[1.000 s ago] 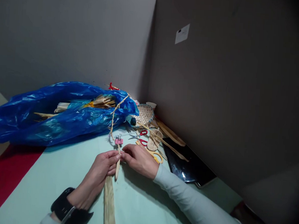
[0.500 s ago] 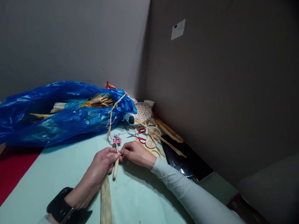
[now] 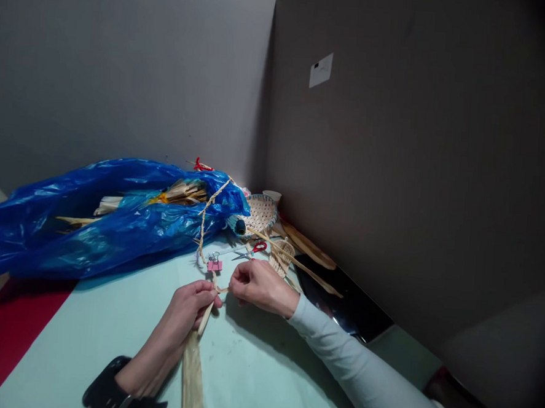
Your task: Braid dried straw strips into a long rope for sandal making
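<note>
My left hand (image 3: 190, 303) is closed in a pinch on the plant-fibre braid at the middle of the table, just below a pink binder clip (image 3: 214, 266). Above the clip, the thin pale braid (image 3: 202, 230) runs up over a blue bag. One flat strip end (image 3: 205, 319) slants down from the left fingertips. A broader strip (image 3: 192, 377) passes beneath that hand to the bottom edge. To the right, my right hand (image 3: 262, 285) pinches a narrow fibre strand (image 3: 223, 290), stretched sideways between both hands.
The blue plastic bag (image 3: 89, 254) holds bundled dry fibre at the left. Behind the right hand are red-handled scissors (image 3: 259, 247), a small woven oval piece (image 3: 281, 257), a woven basket (image 3: 265, 211) and long strips. A shiny black sheet (image 3: 362, 317) lies by the right wall.
My right hand has moved right, away from the left, drawing the strand out sideways. The hanging strip end now tilts down-left. The whole view has shifted slightly.
</note>
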Demonstrator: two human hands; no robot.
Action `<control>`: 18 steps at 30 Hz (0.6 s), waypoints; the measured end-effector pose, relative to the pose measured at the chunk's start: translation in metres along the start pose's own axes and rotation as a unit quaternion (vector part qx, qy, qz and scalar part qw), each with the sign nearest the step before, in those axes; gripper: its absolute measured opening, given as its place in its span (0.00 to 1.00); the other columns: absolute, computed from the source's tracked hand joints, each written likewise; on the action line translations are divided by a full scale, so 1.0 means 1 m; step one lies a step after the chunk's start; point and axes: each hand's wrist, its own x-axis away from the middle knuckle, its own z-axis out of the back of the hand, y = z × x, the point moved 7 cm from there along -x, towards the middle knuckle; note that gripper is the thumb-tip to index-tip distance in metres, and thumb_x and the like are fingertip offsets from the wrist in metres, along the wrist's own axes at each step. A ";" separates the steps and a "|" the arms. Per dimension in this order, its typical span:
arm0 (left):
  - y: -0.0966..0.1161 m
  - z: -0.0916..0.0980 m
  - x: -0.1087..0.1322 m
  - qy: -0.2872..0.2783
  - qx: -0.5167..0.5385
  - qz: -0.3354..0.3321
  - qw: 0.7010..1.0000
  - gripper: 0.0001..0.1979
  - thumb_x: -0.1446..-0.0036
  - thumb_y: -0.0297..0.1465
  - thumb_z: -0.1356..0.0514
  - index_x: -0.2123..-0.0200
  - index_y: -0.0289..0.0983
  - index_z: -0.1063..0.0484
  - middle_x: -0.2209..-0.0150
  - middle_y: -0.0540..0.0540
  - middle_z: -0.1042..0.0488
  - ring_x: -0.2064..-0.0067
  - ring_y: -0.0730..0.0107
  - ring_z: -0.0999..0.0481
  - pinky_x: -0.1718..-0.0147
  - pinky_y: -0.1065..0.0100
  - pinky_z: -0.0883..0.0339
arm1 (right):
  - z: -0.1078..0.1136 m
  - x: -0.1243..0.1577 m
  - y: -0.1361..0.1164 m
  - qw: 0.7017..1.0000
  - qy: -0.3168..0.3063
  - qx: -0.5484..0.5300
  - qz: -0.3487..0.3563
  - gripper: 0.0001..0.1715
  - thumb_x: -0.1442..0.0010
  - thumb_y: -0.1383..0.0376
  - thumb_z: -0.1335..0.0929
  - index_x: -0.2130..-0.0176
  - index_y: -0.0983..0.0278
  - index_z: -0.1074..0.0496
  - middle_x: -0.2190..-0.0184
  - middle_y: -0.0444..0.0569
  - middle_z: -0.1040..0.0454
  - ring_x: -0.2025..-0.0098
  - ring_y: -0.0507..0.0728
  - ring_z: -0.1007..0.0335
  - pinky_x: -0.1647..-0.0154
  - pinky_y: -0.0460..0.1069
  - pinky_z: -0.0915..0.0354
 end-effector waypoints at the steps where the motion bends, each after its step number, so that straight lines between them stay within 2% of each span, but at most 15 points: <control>1: 0.000 0.000 0.000 0.001 -0.002 -0.001 1.000 0.09 0.59 0.33 0.36 0.77 0.33 0.30 0.81 0.51 0.29 0.85 0.84 0.48 0.84 0.75 0.62 | -0.001 0.000 0.000 1.000 -0.002 0.004 0.005 0.09 0.50 0.70 0.36 0.77 0.68 0.27 0.83 0.45 0.27 0.79 0.50 0.33 0.74 0.42 0.42; 6: 0.002 -0.001 0.003 -0.001 -0.007 -0.009 1.000 0.09 0.59 0.34 0.35 0.78 0.34 0.29 0.80 0.50 0.28 0.83 0.78 0.39 0.83 0.74 0.53 | -0.018 0.000 0.002 0.998 -0.049 0.011 0.035 0.09 0.46 0.67 0.34 0.71 0.67 0.24 0.80 0.45 0.25 0.76 0.50 0.32 0.71 0.43 0.43; 11: 0.002 0.000 0.002 0.002 -0.013 -0.016 1.000 0.09 0.59 0.34 0.35 0.81 0.35 0.30 0.82 0.51 0.30 0.81 0.75 0.37 0.80 0.72 0.49 | -0.018 0.004 -0.002 0.995 0.014 0.077 0.059 0.09 0.47 0.66 0.33 0.67 0.66 0.23 0.75 0.46 0.25 0.75 0.50 0.36 0.74 0.44 0.47; 15: 0.001 0.001 -0.001 0.008 -0.023 -0.020 0.999 0.08 0.59 0.34 0.37 0.80 0.36 0.30 0.82 0.51 0.30 0.80 0.75 0.37 0.79 0.72 0.49 | -0.019 0.000 0.004 0.998 -0.003 0.045 0.047 0.09 0.45 0.66 0.33 0.67 0.66 0.22 0.77 0.44 0.26 0.75 0.49 0.37 0.73 0.44 0.47; 18: 0.001 0.002 -0.002 0.011 -0.034 -0.025 0.999 0.07 0.59 0.33 0.38 0.80 0.35 0.30 0.83 0.51 0.29 0.80 0.74 0.37 0.78 0.72 0.49 | -0.023 -0.005 0.015 0.999 -0.047 -0.018 0.019 0.12 0.43 0.63 0.33 0.66 0.67 0.21 0.76 0.45 0.26 0.74 0.49 0.36 0.74 0.43 0.47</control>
